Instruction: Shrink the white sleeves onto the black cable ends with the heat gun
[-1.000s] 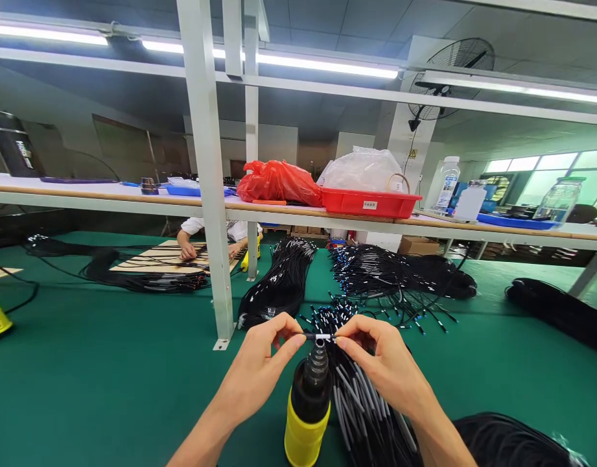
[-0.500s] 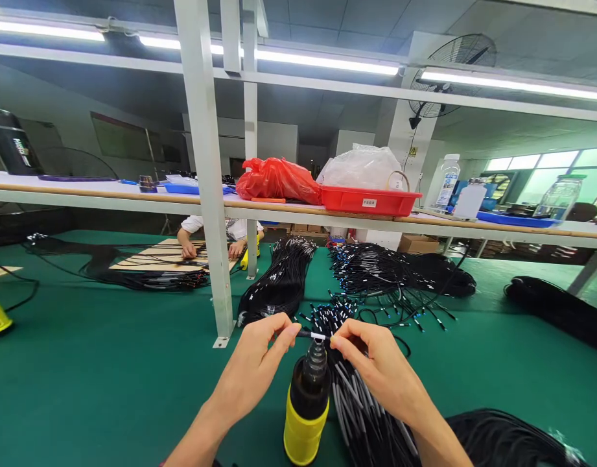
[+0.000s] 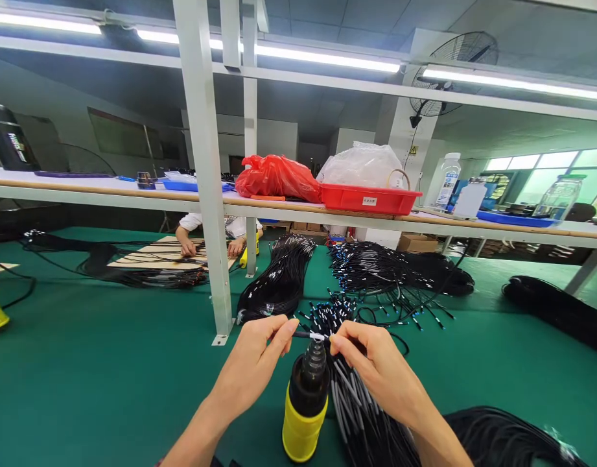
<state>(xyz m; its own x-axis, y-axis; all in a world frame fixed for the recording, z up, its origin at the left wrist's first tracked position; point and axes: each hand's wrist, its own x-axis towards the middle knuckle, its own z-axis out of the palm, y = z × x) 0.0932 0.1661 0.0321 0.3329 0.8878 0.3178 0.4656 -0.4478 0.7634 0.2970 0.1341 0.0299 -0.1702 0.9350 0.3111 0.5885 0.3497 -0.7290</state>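
Both hands pinch one thin black cable (image 3: 302, 335), stretched level above an upright yellow-and-black heat gun (image 3: 304, 418). My left hand (image 3: 252, 366) grips the cable left of a short white sleeve (image 3: 316, 336); my right hand (image 3: 378, 366) pinches it just to the right. The sleeve sits right at the heat gun's nozzle; I cannot tell whether it touches. Beside the gun and partly under my right forearm lies a bundle of black and grey cables (image 3: 354, 395), its tips fanned out beyond my hands.
More black cable bundles lie on the green tabletop (image 3: 108, 376), at the centre back (image 3: 279, 275), back right (image 3: 395, 266) and far right (image 3: 555, 311). A white post (image 3: 213, 194) rises left of my hands. Across the table, a co-worker's hands (image 3: 187, 248) handle cables on a board.
My left hand has shifted slightly left along the cable, so more black shows beside the white sleeve. My right hand stays nearly in place. The view has shifted a little.
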